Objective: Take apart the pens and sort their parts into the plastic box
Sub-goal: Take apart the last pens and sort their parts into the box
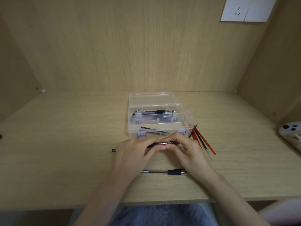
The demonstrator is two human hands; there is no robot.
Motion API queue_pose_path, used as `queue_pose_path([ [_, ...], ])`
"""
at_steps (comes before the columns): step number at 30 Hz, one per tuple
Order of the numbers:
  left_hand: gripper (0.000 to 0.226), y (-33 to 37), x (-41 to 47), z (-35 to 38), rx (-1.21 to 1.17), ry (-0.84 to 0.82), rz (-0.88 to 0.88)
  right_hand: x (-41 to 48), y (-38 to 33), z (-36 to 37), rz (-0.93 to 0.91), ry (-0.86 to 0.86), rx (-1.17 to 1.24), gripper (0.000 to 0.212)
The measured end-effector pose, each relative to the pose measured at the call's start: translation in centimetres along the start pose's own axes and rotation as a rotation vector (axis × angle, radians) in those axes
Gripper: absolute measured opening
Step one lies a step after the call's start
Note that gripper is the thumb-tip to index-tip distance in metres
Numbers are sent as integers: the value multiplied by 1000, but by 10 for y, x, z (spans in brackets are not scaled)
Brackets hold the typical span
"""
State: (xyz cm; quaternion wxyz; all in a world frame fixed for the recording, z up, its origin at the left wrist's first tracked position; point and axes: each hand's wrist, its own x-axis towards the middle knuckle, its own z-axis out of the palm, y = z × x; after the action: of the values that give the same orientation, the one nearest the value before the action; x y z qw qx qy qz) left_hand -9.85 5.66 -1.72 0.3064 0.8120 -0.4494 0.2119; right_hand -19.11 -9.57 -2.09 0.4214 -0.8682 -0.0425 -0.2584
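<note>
Both hands are meeting over the middle of the tabletop, just in front of the clear plastic box (pixel 131 128). The left hand (pixel 135 152) and the right hand (pixel 187 149) are each curling their fingers round a black pen (pixel 164 143), pinching it between thumb and fingertips where its metal tip section is showing. A small dark end (pixel 114 150) is sticking out past the left hand; it is probably the same pen's back end, though the hand is hiding the join.

The box is sitting toward the back edge of the tabletop with its lid (pixel 151 99) lying open behind it. Whole pens (pixel 153 112) are lying in its rear compartments, and thin dark refills (pixel 154 130) are resting in the front one, between two blue latches (pixel 141 133).

A bunch of red and black refills (pixel 203 141) is lying on the tabletop just beside the box's front right corner. A second pen (pixel 162 172) is lying near the front edge, under the wrists. A phone (pixel 291 132) is resting at the right edge.
</note>
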Motion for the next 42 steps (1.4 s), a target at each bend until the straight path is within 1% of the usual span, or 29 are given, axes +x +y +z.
queue_pose_path([
  [5, 43, -1, -1, 3, 30, 6, 2, 0, 1, 0, -20, 4, -12, 12],
  [7, 47, -4, 0, -1, 57, 38, 1, -2, -1, -2, -19, 40, 6, 14],
  [10, 44, -14, 3, -11, 8, 101, -15, -6, -2, -10, 34, 120, 45, 20],
  [12, 48, -14, 2, -12, -4, 63, -26, -5, 2, -14, 87, 133, 31, 17],
  [13, 50, -12, 1, -10, -3, 34, -31, -4, 5, -14, 101, 116, -12, 15],
  [15, 46, -7, 1, -6, -7, -11, -36, -1, 9, -11, 93, 47, -156, 12],
  [17, 41, -5, 1, -6, -32, -43, -47, -1, 12, -7, 32, -10, -283, 11],
  [18, 40, -5, 0, -6, -47, -56, -55, -1, 13, -6, 0, -24, -328, 11],
  [20, 38, -7, -1, -6, -72, -87, -70, 0, 15, -5, -7, -15, -363, 15],
  [23, 27, -6, -2, -5, -81, -127, -81, 0, 15, -7, 37, 20, -282, 25],
  [26, 20, -7, -2, -2, -116, -166, -72, 1, 11, -8, 53, 28, -176, 31],
  [30, 18, -6, -2, 1, -109, -199, -27, 3, 10, -6, 35, 41, -140, 23],
  [36, 18, -8, -1, -2, -145, -113, 64, 3, 11, -4, 3, 56, -152, 21],
  [40, 22, -8, -2, -2, -193, -88, 62, 2, 9, -5, 3, 91, -96, 9],
  [42, 24, -8, -2, -3, -201, -84, 61, 1, 7, -5, 9, 102, -79, 8],
])
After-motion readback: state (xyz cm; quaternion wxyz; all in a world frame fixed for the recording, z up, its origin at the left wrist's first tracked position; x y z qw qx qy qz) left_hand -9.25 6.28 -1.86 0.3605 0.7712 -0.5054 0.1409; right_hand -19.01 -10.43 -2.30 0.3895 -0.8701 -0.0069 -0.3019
